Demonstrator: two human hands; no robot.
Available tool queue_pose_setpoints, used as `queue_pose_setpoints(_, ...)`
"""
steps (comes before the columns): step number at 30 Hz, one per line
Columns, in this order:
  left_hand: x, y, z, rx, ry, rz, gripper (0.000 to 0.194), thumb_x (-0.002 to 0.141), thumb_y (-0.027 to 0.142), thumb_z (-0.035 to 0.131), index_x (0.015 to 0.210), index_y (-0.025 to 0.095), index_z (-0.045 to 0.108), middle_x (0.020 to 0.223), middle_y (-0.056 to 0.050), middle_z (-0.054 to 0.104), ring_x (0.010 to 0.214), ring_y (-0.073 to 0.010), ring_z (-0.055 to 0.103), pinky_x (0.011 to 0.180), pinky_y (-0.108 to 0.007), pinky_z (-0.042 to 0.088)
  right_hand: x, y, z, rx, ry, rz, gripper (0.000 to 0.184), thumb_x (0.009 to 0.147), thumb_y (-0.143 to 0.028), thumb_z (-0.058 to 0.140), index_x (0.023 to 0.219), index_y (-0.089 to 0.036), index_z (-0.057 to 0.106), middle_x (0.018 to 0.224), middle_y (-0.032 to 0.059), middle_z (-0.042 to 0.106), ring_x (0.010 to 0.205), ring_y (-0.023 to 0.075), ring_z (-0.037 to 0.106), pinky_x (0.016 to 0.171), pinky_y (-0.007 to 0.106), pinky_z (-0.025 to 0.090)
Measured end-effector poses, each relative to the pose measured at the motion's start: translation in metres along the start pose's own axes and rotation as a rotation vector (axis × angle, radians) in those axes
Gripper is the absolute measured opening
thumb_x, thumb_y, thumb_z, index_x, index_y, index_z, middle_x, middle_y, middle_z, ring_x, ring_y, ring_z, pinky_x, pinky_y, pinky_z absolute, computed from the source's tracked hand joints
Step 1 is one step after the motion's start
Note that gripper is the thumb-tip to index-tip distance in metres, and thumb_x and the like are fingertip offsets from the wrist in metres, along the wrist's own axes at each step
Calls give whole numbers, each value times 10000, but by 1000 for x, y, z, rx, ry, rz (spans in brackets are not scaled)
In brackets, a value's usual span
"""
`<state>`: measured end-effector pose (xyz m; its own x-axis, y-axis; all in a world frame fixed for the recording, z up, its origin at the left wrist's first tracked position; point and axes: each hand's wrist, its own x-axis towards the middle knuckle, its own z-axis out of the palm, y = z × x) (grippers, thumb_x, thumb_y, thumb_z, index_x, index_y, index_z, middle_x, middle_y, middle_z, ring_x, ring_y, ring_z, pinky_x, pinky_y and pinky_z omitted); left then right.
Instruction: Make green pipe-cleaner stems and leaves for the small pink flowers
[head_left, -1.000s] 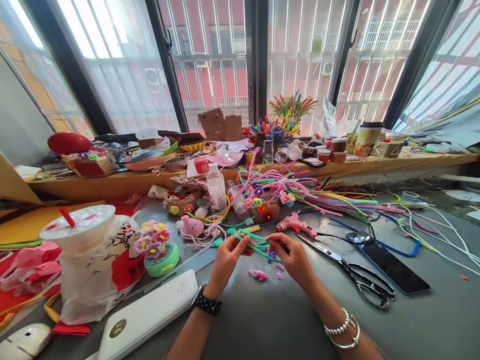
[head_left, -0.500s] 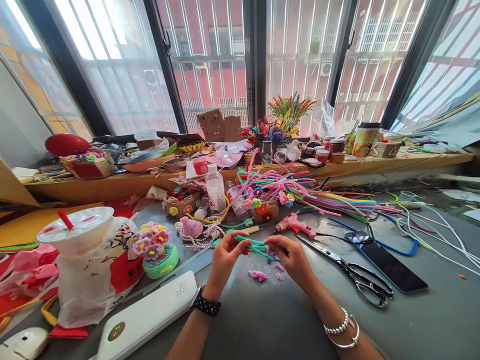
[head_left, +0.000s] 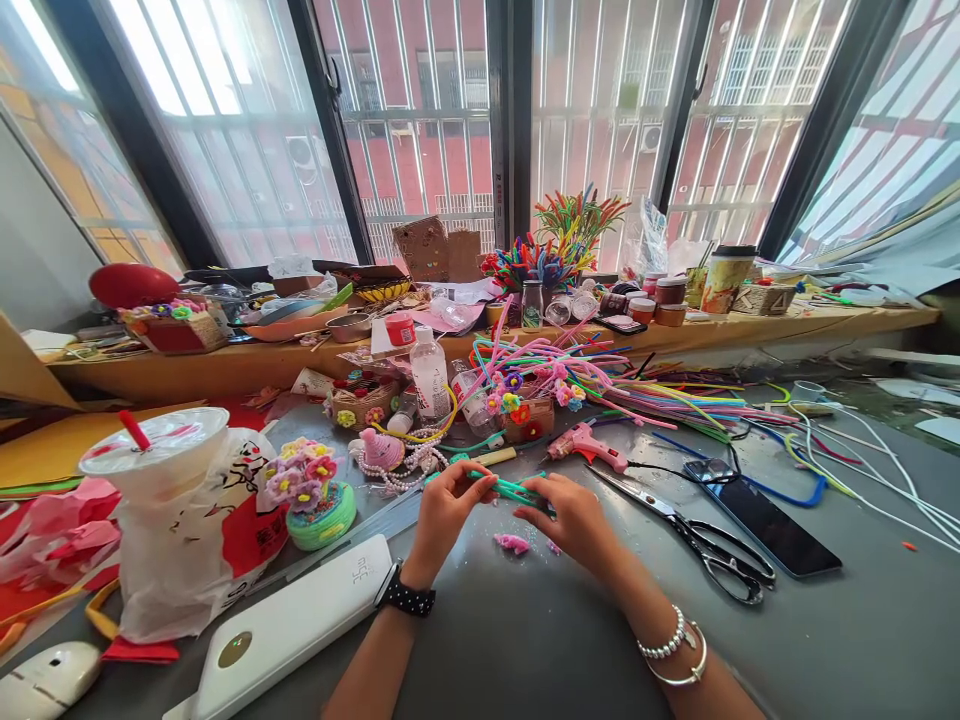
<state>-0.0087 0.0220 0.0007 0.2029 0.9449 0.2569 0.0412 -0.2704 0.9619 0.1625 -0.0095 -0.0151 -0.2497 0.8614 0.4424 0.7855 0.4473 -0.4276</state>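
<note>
Between my two hands stretches a small bunch of green pipe cleaners (head_left: 511, 489), held a little above the grey table. My left hand (head_left: 454, 500) pinches its left end between thumb and fingers. On the right end, my right hand (head_left: 564, 512) is closed, its thumb underneath and fingertips partly hiding the strands. Below them lies a pink fuzzy scrap (head_left: 511, 544) among tiny glittering bits. A pink glue gun (head_left: 587, 447) rests just beyond my right hand, and black-handled scissors (head_left: 694, 535) lie to its right.
A phone (head_left: 765, 520) lies right of the scissors. To the left stand a white power bank (head_left: 300, 630), a pipe-cleaner flower pot (head_left: 321, 515) and a bagged drink cup (head_left: 161, 500). Behind are a water bottle (head_left: 430, 375) and a heap of colourful pipe cleaners (head_left: 660, 395).
The pipe cleaners are drawn closer together into a narrower bundle. My right hand has shifted slightly left and turned, its thumb now lower. The view has moved a little.
</note>
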Motion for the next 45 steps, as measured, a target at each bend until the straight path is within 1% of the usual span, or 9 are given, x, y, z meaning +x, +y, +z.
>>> queue_pose_setpoints(7,0,0,-2,90,-4,23,158,670,294,590,703,144,550,569,18,579,542,-121,587,537,-214,472,2,3,0,-45,-29,-32,256,834,-343,394,912,-197,589,729,32,617,694,156,533,587,224,364)
queue_pose_setpoints(14,-1,-3,-3,130,-46,39,183,673,296,583,789,157,557,609,9,596,569,-131,597,564,-231,484,0,3,2,-114,-11,-80,247,849,-318,371,891,-213,591,755,13,643,700,150,516,589,227,345)
queue_pose_setpoints(21,-1,-3,-2,191,-76,60,186,690,291,564,831,170,563,601,11,599,577,-135,598,578,-235,481,0,2,-1,-152,-11,-108,247,839,-345,384,901,-218,587,810,8,651,713,166,507,606,247,340)
queue_pose_setpoints(29,-3,-1,0,147,-100,27,158,669,300,581,752,167,556,601,17,593,574,-135,606,569,-232,483,1,4,1,-163,-2,-135,232,832,-329,403,913,-230,597,780,5,650,683,169,494,583,246,335)
queue_pose_setpoints(33,-1,-3,-3,190,-103,54,147,675,302,575,710,159,568,568,9,595,560,-131,591,557,-223,475,1,9,3,-188,-3,-148,230,836,-313,401,869,-224,611,736,10,645,662,165,485,569,241,335)
queue_pose_setpoints(35,1,-5,-6,219,-103,76,160,681,309,564,717,158,601,598,-5,607,573,-134,588,564,-228,478,2,12,3,-200,-3,-150,224,835,-305,404,853,-221,611,730,14,641,667,163,484,572,240,337)
queue_pose_setpoints(39,3,-6,-14,344,-118,146,171,701,288,535,743,173,655,714,-40,631,612,-145,590,574,-238,482,3,19,2,-298,-20,-131,188,830,-267,423,826,-218,604,704,19,625,692,171,490,590,250,331)
queue_pose_setpoints(42,3,-7,-17,569,-134,251,170,728,229,503,771,194,664,725,-46,637,644,-152,585,601,-241,464,4,23,2,-375,-22,-97,155,820,-214,443,780,-197,592,701,29,609,701,175,507,586,258,316)
queue_pose_setpoints(45,1,-8,-17,774,-165,354,201,748,176,470,827,212,651,737,-46,641,675,-157,580,635,-243,440,4,26,2,-401,-18,-70,166,825,-164,423,765,-191,575,694,25,591,653,150,519,553,247,297)
